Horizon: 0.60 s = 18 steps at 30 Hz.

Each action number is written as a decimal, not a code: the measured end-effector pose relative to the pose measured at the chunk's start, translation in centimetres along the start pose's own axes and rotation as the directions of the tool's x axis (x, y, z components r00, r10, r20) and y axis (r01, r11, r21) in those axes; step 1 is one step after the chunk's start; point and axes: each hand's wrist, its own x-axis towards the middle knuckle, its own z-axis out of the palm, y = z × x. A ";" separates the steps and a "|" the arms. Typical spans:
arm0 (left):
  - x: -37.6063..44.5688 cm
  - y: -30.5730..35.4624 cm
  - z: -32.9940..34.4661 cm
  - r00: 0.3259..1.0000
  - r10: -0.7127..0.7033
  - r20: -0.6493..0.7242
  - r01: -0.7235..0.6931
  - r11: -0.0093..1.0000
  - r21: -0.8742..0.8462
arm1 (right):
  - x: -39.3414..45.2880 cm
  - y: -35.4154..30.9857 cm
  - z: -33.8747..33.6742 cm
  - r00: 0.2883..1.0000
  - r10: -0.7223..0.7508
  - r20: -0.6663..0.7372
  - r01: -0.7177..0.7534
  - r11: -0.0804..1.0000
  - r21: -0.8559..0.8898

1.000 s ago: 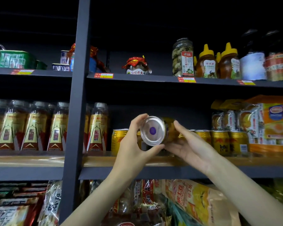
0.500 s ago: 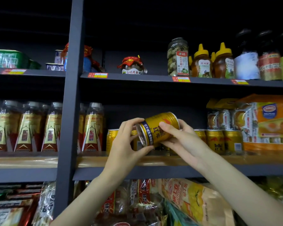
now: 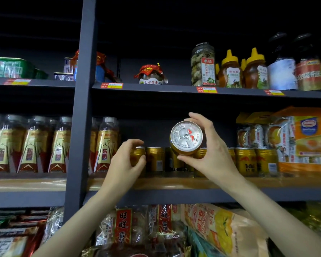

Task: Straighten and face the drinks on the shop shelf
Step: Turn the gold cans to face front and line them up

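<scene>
Right hand (image 3: 209,153) fingers pinch gold can (image 3: 186,137), lid toward camera, frame centre. Left hand (image 3: 124,164) fingers curled, touching shelved can (image 3: 137,154).

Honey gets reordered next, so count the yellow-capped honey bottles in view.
4 honey bottles, all on the upper shelf: two in front, two behind them showing only yellow caps. More may be hidden further back.

The scene is dim, the top of the shelving lost in near black. Light falls from the front onto the hands and the wooden shelf edge (image 3: 156,182). The can top (image 3: 186,136) glints. Edges bow and soften, and the bottles (image 3: 28,145) at left look smeared
</scene>
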 end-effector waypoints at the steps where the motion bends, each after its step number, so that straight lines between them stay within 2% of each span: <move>1: 0.2 -0.2 -0.1 1.000 0.013 -0.002 -0.013 0.999 0.041 | 0.1 0.1 0.0 1.000 -0.013 0.000 0.013 1.000 0.007; 3: 0.7 -0.8 -0.3 0.999 0.042 0.010 -0.043 0.989 0.145 | 0.5 0.2 0.0 1.000 -0.025 -0.003 0.025 0.999 0.032; 5: 1.2 -1.7 -0.4 0.997 0.032 0.067 -0.048 0.963 0.265 | 1.0 0.4 -0.1 0.999 0.049 -0.001 -0.049 0.994 0.094; 7: 1.5 -2.6 -0.3 0.990 0.000 0.143 -0.053 0.930 0.365 | 1.8 0.4 0.0 0.967 0.255 0.022 -0.253 0.939 0.231; 9: 1.4 -3.1 -0.1 0.988 -0.017 0.155 -0.047 0.916 0.399 | 2.5 1.2 0.8 0.890 0.454 0.045 -0.446 0.845 0.296; 11: 1.2 -3.3 0.3 0.993 -0.011 0.116 -0.038 0.908 0.418 | 3.0 1.8 2.1 0.858 0.511 0.055 -0.513 0.842 0.168; 13: 1.1 -3.3 0.6 0.996 0.018 0.086 -0.054 0.895 0.443 | 3.4 2.1 3.5 0.852 0.511 0.112 -0.517 0.856 0.025; 18: 1.1 -3.4 0.4 0.994 0.036 0.103 -0.076 0.904 0.420 | 4.5 2.5 6.5 0.847 0.488 0.212 -0.480 0.872 -0.090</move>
